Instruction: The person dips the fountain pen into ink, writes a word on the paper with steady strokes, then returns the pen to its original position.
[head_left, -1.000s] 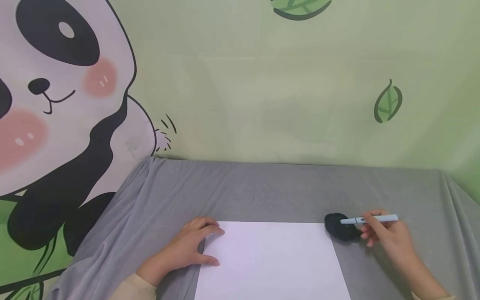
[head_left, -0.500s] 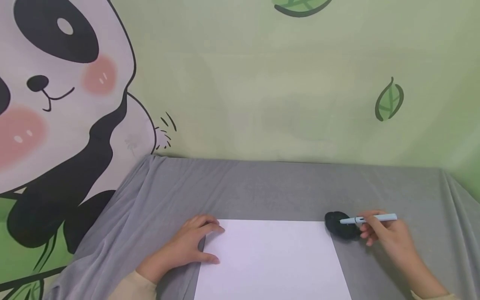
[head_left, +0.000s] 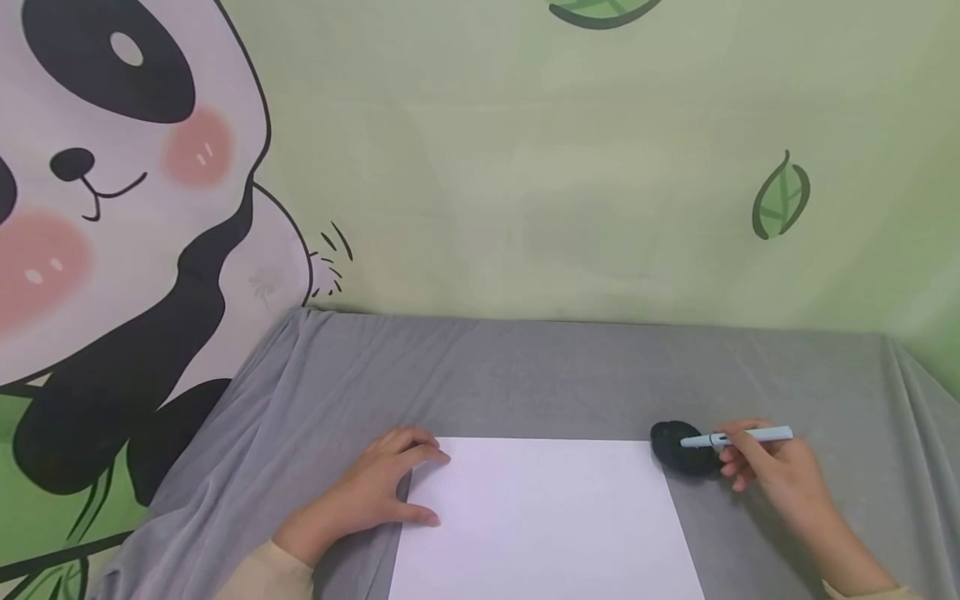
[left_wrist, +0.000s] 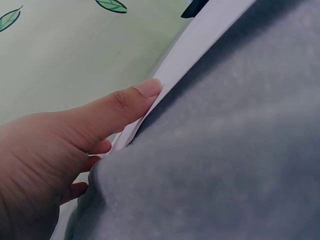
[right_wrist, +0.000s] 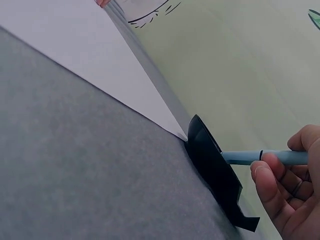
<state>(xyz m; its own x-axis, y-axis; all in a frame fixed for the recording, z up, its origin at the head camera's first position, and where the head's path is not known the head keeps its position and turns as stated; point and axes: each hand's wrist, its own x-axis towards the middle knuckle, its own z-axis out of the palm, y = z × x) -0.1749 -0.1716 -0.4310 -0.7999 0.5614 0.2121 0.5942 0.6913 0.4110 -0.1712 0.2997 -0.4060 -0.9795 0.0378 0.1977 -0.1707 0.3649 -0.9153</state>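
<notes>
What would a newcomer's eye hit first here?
The big cartoon panda, left in the head view. Next, the white paper on the gray cloth, left hand at its left edge. Then the pale blue pen in the right hand, by the black object at the paper's far right corner.

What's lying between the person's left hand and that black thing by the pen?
A white sheet of paper spans the stretch from the left hand to the black object; the head view shows it.
</notes>
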